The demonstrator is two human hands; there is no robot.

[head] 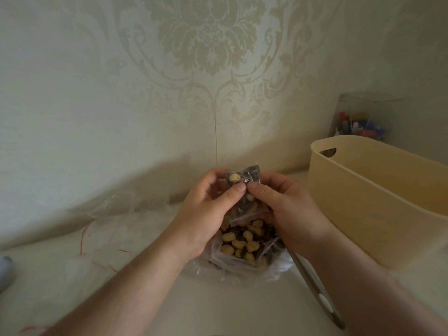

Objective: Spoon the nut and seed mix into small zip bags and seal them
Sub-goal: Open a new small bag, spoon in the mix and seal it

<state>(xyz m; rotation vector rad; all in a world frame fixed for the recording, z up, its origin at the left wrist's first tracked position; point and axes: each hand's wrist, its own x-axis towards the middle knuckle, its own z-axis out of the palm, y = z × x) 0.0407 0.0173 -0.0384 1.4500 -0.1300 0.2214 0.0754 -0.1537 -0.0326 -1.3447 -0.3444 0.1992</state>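
Hands meet at the centre of the head view, both holding a small clear zip bag filled with pale nuts and dark seeds [242, 190]. The left hand [206, 214] pinches the bag with its thumb on the front, and the right hand [288, 209] pinches it just beside, its thumb tip touching the left thumb. The little bag is raised above a larger open clear plastic bag of nut and seed mix [244, 246], which sits on the pale tabletop [218, 306] directly beneath the hands. A long grey-handled spoon [317, 289] lies slanted on the table, its head end hidden under the right wrist beside the big bag. Loose empty clear zip bags with red seal lines [106, 229] lie spread to the left. A beige plastic tub with a cut-out handle [368, 200] stands at the right, and behind it a clear container of coloured small items [361, 120] stands against the patterned cream wallpaper [203, 57].
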